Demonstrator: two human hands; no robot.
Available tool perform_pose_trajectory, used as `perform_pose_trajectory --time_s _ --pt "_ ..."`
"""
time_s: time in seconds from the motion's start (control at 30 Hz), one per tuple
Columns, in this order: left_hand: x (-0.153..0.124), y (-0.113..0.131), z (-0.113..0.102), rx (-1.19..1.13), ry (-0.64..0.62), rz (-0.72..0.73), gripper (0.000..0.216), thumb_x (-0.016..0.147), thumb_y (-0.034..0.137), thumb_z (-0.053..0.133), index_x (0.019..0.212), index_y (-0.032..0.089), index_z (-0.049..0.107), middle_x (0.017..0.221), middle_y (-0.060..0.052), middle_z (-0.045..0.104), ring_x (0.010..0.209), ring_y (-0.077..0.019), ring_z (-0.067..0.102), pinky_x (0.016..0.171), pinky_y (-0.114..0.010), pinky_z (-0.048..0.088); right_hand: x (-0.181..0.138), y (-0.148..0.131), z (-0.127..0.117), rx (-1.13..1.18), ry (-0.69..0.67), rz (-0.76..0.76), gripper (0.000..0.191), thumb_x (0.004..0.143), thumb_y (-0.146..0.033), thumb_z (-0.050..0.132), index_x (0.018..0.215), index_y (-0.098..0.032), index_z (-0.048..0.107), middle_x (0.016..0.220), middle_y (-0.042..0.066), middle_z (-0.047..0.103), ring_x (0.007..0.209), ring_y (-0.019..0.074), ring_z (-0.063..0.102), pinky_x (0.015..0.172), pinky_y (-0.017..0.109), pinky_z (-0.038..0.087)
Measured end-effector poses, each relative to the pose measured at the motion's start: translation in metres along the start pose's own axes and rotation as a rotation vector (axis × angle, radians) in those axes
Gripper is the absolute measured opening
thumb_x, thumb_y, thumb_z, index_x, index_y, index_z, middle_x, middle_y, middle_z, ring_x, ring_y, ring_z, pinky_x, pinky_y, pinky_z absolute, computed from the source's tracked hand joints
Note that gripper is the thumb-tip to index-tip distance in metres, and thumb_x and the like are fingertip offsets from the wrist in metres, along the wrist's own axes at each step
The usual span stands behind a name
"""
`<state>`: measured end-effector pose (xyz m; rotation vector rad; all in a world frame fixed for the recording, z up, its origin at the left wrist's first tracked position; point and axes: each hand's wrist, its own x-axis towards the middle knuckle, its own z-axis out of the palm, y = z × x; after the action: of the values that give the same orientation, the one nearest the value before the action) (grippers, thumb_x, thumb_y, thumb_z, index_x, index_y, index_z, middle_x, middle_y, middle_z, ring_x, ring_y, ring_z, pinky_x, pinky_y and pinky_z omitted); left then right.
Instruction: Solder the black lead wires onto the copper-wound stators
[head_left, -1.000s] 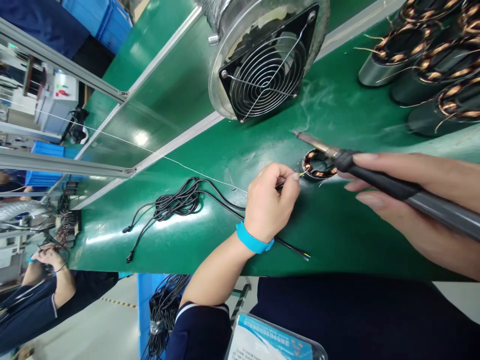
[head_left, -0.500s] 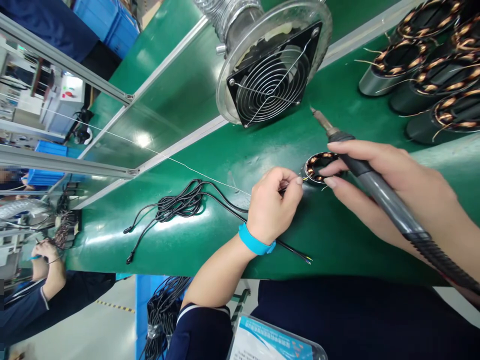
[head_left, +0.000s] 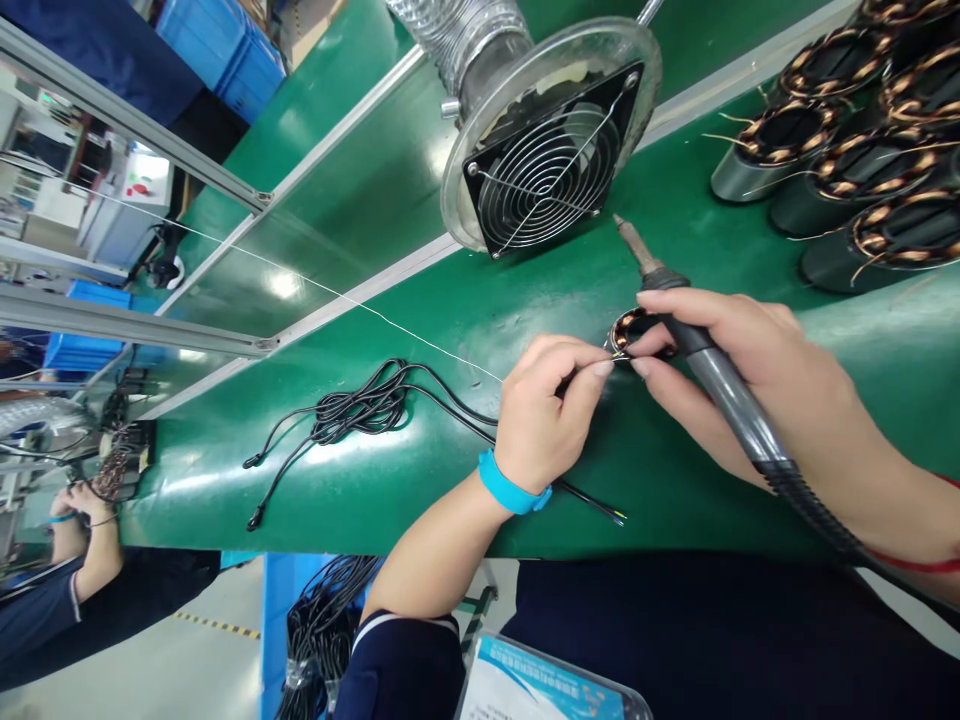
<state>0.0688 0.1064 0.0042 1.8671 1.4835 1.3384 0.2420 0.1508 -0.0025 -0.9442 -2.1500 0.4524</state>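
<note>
My left hand [head_left: 547,415], a blue band at its wrist, pinches the end of a black cable whose yellow-green wire [head_left: 618,355] shows at the fingertips. A thin silvery strand [head_left: 390,322] runs from the upper left to this hand. Within my right hand [head_left: 795,370] lies a soldering iron [head_left: 724,390], its tip pointing up and away. The thumb and a finger of that hand meet close to the wire end; what they pinch is too small to make out. Behind the fingertips stands a small copper-wound stator [head_left: 621,328], partly hidden.
A round fume hood with a fan grille [head_left: 544,195] hangs over the green bench [head_left: 442,500]. Several wound stators [head_left: 776,150] stand at the upper right. Coiled black cables [head_left: 360,405] lie left of my hands, and more fill a blue bin [head_left: 274,600] below. Another person's hands [head_left: 82,500] work far left.
My right hand has moved left with the soldering iron, and its fingertips now meet those of my left hand at the wire end, in front of the stator.
</note>
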Motion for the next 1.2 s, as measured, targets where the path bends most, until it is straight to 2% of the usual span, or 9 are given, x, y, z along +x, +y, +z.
perform_pose_trajectory --time_s 0.13,0.27,0.47,0.6,0.77,0.87,0.97,1.07,1.2 --pt "0.0 0.0 0.0 0.035 0.0 0.027 0.011 0.096 0.014 0.063 0.086 0.017 0.066 0.083 -0.002 0.069 0.082 -0.0125 0.066 0.071 -0.024 0.054 -0.001 0.0 0.002 0.037 0.009 -0.011 0.038 0.101 -0.023 0.054 0.139 -0.024 0.051 0.101 0.003 0.07 0.093 0.0212 0.067 0.083 0.035 0.05" --pt "-0.001 -0.003 0.0 0.064 -0.001 0.084 0.01 0.097 0.016 0.063 0.088 0.017 0.067 0.085 -0.003 0.07 0.084 -0.0131 0.067 0.074 -0.026 0.056 -0.004 -0.002 0.002 0.14 0.0 0.075 0.038 0.101 -0.027 0.055 0.139 -0.027 0.052 0.102 0.002 0.069 0.103 0.0212 0.068 0.091 0.036 0.052" --pt "-0.002 -0.005 -0.001 0.079 -0.044 0.122 0.005 0.095 0.015 0.064 0.09 0.017 0.063 0.089 -0.004 0.067 0.087 -0.0144 0.063 0.075 -0.028 0.054 -0.001 0.0 0.002 0.161 -0.025 0.15 0.038 0.097 -0.03 0.058 0.136 -0.028 0.056 0.1 0.001 0.069 0.104 0.022 0.069 0.09 0.037 0.055" --pt "-0.002 -0.004 -0.002 0.038 -0.061 0.031 0.009 0.092 0.013 0.063 0.084 0.018 0.062 0.087 -0.004 0.065 0.085 -0.0146 0.062 0.073 -0.028 0.052 0.0 0.001 0.002 0.102 -0.012 0.126 0.037 0.097 -0.028 0.058 0.134 -0.026 0.057 0.104 0.001 0.071 0.103 0.0213 0.069 0.087 0.034 0.057" --pt "-0.002 -0.004 -0.002 -0.006 -0.082 -0.143 0.011 0.086 0.011 0.064 0.078 0.018 0.065 0.087 -0.005 0.067 0.081 -0.0137 0.061 0.067 -0.026 0.049 -0.006 0.013 -0.011 0.075 -0.028 0.08 0.034 0.1 -0.03 0.054 0.135 -0.027 0.055 0.106 0.001 0.071 0.103 0.0211 0.068 0.09 0.033 0.054" --pt "-0.002 -0.004 0.0 -0.055 -0.074 -0.207 0.011 0.083 0.01 0.064 0.075 0.017 0.066 0.085 -0.004 0.067 0.078 -0.0124 0.061 0.064 -0.024 0.048 -0.007 0.025 -0.014 0.065 -0.098 -0.066 0.039 0.1 -0.024 0.054 0.139 -0.026 0.051 0.104 0.001 0.071 0.104 0.0207 0.066 0.093 0.032 0.05" --pt "0.0 -0.005 0.001 -0.097 -0.052 -0.255 0.012 0.083 0.011 0.065 0.073 0.016 0.067 0.083 -0.004 0.066 0.074 -0.0111 0.059 0.062 -0.022 0.047 -0.001 0.032 -0.006 0.037 -0.105 -0.181 0.032 0.103 -0.027 0.051 0.135 -0.023 0.054 0.099 0.002 0.07 0.092 0.02 0.064 0.087 0.034 0.049" --pt "0.002 -0.009 0.002 -0.137 -0.024 -0.283 0.011 0.082 0.012 0.066 0.071 0.016 0.067 0.08 -0.003 0.065 0.073 -0.0105 0.059 0.063 -0.022 0.047 0.011 0.032 0.006 0.011 -0.087 -0.153 0.03 0.105 -0.03 0.045 0.131 -0.021 0.058 0.1 0.003 0.07 0.09 0.0201 0.065 0.082 0.035 0.05" --pt "0.004 -0.014 0.002 -0.197 0.013 -0.382 0.008 0.08 0.013 0.067 0.071 0.015 0.067 0.081 -0.003 0.063 0.068 -0.0088 0.055 0.06 -0.021 0.046 0.022 0.028 0.013 0.059 -0.106 0.017 0.036 0.101 -0.035 0.047 0.132 -0.023 0.059 0.105 0.003 0.071 0.101 0.0228 0.068 0.09 0.038 0.053"
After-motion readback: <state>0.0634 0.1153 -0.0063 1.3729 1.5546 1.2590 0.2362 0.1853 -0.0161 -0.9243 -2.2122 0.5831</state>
